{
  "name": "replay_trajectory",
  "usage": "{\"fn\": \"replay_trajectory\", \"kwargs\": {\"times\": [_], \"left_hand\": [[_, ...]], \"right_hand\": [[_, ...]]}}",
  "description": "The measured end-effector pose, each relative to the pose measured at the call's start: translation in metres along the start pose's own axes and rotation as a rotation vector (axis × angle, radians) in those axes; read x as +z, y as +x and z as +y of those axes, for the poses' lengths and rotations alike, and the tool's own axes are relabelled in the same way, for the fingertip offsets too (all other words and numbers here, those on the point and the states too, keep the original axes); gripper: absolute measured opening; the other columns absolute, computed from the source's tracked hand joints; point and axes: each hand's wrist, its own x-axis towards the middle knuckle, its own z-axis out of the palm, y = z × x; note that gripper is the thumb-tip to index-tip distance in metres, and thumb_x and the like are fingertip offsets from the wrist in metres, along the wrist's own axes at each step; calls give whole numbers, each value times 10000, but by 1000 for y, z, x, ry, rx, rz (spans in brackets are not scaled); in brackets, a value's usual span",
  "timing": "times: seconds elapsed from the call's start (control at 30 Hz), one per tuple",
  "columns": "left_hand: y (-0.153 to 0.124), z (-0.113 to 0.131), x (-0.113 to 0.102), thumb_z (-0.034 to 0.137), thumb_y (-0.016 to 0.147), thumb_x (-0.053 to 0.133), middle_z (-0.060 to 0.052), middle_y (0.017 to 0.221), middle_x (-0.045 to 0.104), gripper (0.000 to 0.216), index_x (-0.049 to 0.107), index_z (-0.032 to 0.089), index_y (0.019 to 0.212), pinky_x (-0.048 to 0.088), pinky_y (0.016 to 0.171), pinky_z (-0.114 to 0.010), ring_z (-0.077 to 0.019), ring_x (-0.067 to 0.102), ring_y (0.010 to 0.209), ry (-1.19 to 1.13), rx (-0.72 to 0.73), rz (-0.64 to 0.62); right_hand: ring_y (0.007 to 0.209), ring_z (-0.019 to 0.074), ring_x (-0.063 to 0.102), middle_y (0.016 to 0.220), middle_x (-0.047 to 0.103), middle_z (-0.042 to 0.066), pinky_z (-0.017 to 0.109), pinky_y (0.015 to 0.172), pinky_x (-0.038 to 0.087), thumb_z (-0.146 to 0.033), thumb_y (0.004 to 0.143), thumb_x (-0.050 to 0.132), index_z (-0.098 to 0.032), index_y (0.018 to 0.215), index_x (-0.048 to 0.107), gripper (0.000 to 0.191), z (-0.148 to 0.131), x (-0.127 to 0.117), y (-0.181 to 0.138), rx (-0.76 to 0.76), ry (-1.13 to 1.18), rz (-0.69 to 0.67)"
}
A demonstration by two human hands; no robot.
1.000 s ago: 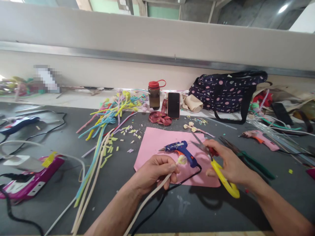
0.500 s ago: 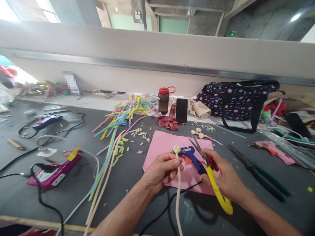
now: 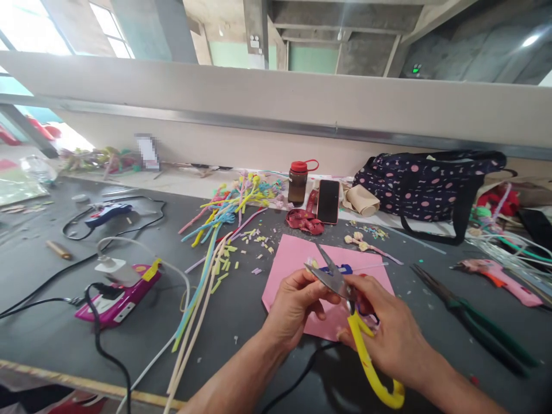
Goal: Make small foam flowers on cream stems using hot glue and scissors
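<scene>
My left hand [image 3: 297,302] is closed in a pinch on a cream pipe cleaner whose curled tip [image 3: 311,263] shows just above the fingers. My right hand [image 3: 386,333] grips yellow-handled scissors [image 3: 353,322]. Their blades are parted and reach up to the tip of the pipe cleaner. Both hands hover over a pink sheet [image 3: 293,259] on the dark table. A blue glue gun [image 3: 345,268] lies on that sheet, mostly hidden behind the blades.
Coloured pipe cleaners [image 3: 215,230] and cut bits lie left of the sheet. A brown bottle [image 3: 298,183], a phone [image 3: 328,201] and a dotted bag [image 3: 426,181] stand at the back. Green pliers [image 3: 470,319] and a pink glue gun [image 3: 495,273] lie right. A magenta device [image 3: 116,296] with cables sits left.
My left hand lifted the pipe cleaner's tip upright. My right hand brought the scissors across, and their open blades now sit at the tip. The view swung left.
</scene>
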Motion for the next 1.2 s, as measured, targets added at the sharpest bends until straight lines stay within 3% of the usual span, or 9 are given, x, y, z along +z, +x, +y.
{"fn": "replay_trajectory", "kwargs": {"times": [0.13, 0.37, 0.57, 0.83, 1.2], "left_hand": [[-1, -2, 3, 251, 581, 780, -32, 693, 686, 183, 682, 133, 681, 426, 451, -176, -107, 590, 555, -34, 27, 5], [-2, -9, 1, 279, 629, 754, -39, 700, 686, 177, 714, 143, 735, 455, 500, -205, -109, 565, 560, -8, 65, -25], [-3, -16, 1, 296, 633, 749, -50, 732, 699, 205, 716, 149, 771, 480, 533, -230, -116, 580, 547, 20, 57, 18], [-3, -19, 0, 267, 678, 716, -50, 760, 712, 172, 716, 161, 814, 513, 555, -239, -158, 639, 639, 43, 90, 7], [-3, -18, 3, 263, 655, 731, -69, 772, 723, 223, 717, 149, 846, 509, 509, -237, -161, 651, 562, 81, 9, 86]], "right_hand": [[779, 205, 546, 967, 530, 60, 335, 665, 468, -345, 709, 666, -239, 1227, 392, 595, 1, 5, 0, -36, -81, 36], [785, 213, 546, 940, 530, 67, 348, 668, 460, -255, 711, 629, -218, 1238, 405, 574, 3, 10, -1, -55, -167, 78], [801, 221, 558, 933, 545, 78, 342, 666, 466, -280, 723, 625, -199, 1251, 412, 575, 7, 13, -2, -79, -215, 110], [805, 226, 565, 937, 553, 85, 351, 681, 472, -313, 738, 616, -197, 1253, 423, 562, 10, 15, -2, -74, -256, 93], [804, 223, 568, 933, 554, 88, 347, 679, 473, -419, 772, 596, -186, 1260, 421, 568, 12, 15, -1, -61, -262, 60]]}}
